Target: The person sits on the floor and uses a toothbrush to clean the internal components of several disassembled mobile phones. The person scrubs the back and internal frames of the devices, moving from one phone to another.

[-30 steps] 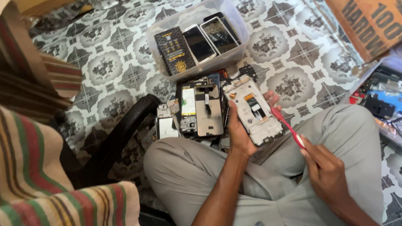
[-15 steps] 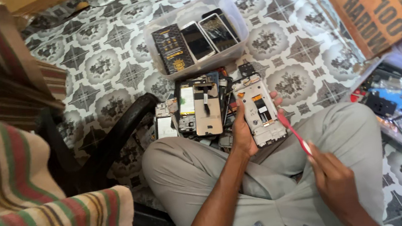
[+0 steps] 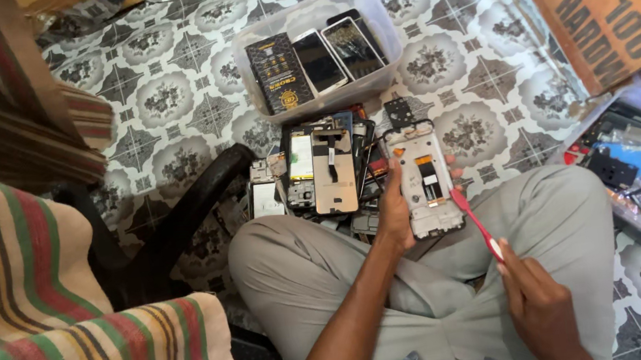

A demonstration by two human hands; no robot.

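The floor (image 3: pixel 169 100) is laid with tiles of grey-green and white, each bearing a round floral medallion inside a dark geometric lattice. To the left of this patterned floor lies a striped cloth (image 3: pixel 41 312) in red, green, cream and brown bands, over some bulky seat. Beyond the floor's upper right corner leans a brown cardboard box (image 3: pixel 604 7). Soft, even daylight falls across the tiles, with no hard shadows.
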